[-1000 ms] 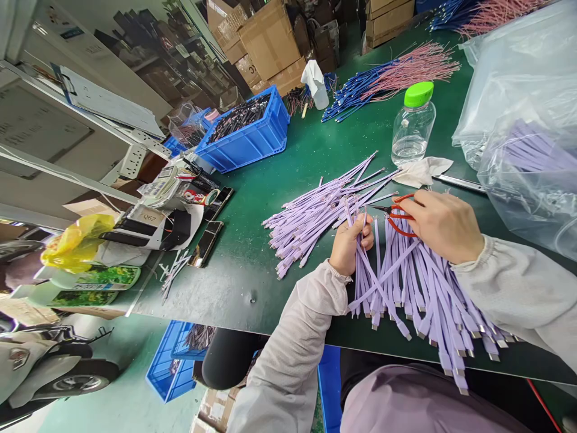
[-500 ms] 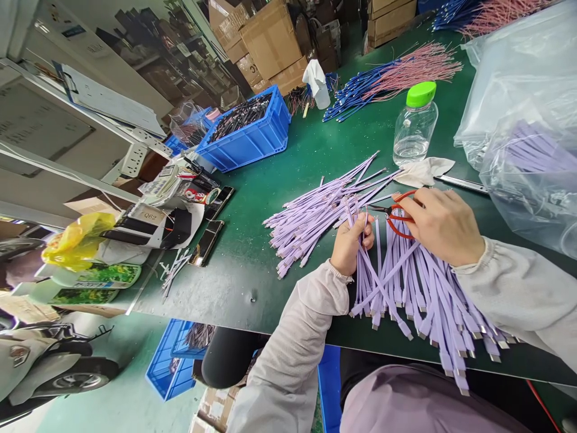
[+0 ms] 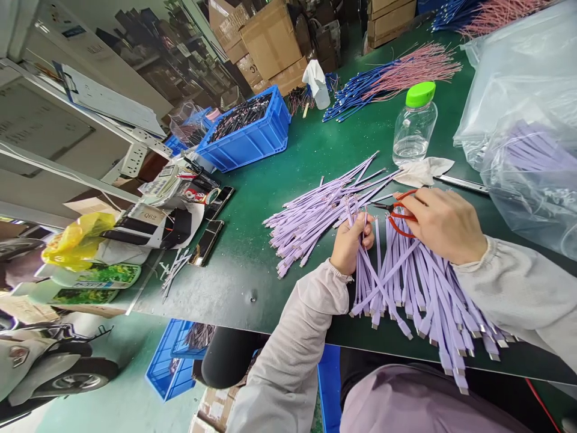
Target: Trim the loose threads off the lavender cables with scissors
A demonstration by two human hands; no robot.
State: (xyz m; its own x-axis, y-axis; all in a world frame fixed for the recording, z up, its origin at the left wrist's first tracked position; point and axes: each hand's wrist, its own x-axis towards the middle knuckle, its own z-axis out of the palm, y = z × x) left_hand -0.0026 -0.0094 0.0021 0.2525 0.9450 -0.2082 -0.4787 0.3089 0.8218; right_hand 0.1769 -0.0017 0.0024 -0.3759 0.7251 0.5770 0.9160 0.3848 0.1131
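While the left hand is closed around a few lilac flat cables, the right hand is curled on the red-handled pliers, near the left fingers. More cables lie under the right hand, on the green table. Beyond it are a white cloth and a green-capped bottle; a clear plastic bag is near the right forearm.
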